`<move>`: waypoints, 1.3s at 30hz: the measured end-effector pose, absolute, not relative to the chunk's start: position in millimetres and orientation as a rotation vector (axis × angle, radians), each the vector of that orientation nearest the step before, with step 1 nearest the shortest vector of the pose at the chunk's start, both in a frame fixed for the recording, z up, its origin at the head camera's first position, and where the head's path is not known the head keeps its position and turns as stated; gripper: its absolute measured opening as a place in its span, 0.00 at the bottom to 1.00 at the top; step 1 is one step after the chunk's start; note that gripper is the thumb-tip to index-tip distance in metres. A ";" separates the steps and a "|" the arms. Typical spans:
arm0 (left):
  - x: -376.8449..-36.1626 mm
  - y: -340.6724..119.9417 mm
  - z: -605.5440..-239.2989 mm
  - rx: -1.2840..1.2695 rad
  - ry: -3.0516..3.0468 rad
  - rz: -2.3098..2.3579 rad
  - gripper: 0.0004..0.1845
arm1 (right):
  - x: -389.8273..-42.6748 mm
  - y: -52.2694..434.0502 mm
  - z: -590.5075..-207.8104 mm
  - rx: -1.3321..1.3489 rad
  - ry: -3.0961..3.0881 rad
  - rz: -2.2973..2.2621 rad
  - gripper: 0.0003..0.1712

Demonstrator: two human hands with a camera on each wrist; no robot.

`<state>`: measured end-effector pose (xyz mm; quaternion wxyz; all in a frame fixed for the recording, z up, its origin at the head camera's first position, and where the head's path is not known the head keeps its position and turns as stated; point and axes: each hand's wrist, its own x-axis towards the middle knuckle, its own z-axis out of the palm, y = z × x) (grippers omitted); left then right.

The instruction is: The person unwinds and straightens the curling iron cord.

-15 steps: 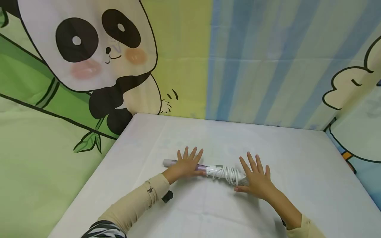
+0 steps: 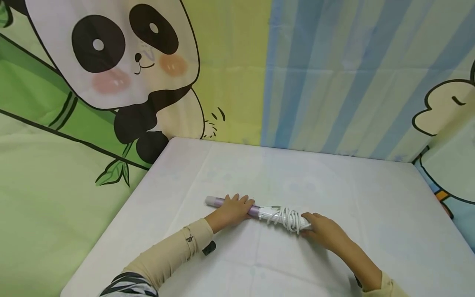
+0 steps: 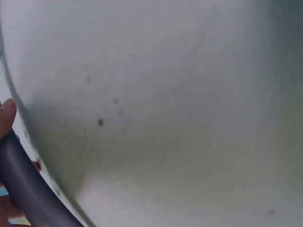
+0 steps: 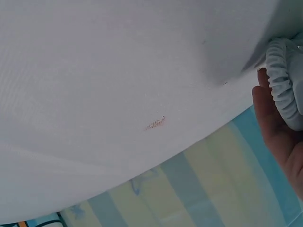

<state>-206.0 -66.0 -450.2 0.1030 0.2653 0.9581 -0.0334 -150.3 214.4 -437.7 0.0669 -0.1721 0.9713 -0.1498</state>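
A curling iron lies slantwise across the middle of the table in the head view, its purple barrel [image 2: 254, 211] to the left and its white handle [image 2: 265, 213] to the right. White cord [image 2: 287, 218] is wound in several loops round the handle. My left hand [image 2: 231, 211] grips the barrel near its grey tip [image 2: 212, 201], fingers curled over it; in the left wrist view the thumb lies against the dark-looking barrel [image 3: 28, 184]. With my right hand [image 2: 326, 231] I hold the handle's end, fingers beside the coiled cord [image 4: 281, 80] in the right wrist view.
A white cloth covers the table [image 2: 297, 264]. Behind it hangs a printed curtain [image 2: 230, 74] with a panda and blue stripes. A small black piece [image 2: 209, 248] shows under the left forearm.
Both hands had spread fingers over the curling iron; now their fingers have curled round it, the left on the barrel and the right on the handle's end. The head view has shifted slightly.
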 end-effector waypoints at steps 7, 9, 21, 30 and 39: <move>-204.7 -66.8 -445.1 0.887 2.853 -0.167 0.21 | -147.6 217.6 -435.5 -0.585 2.953 -0.421 0.26; -204.8 -67.4 -442.9 0.903 2.863 -0.164 0.21 | -147.6 218.5 -434.3 -0.590 2.938 -0.427 0.26; -223.7 -66.6 -416.5 0.951 2.994 -0.162 0.19 | -163.9 224.8 -402.5 -0.596 2.963 -0.466 0.26; -235.8 -72.5 -391.0 1.107 3.093 -0.043 0.20 | -174.8 233.0 -368.5 -0.613 3.015 -0.600 0.24; -250.0 -82.1 -377.0 1.605 3.279 0.092 0.24 | -173.5 241.5 -339.5 -0.641 3.001 -0.814 0.23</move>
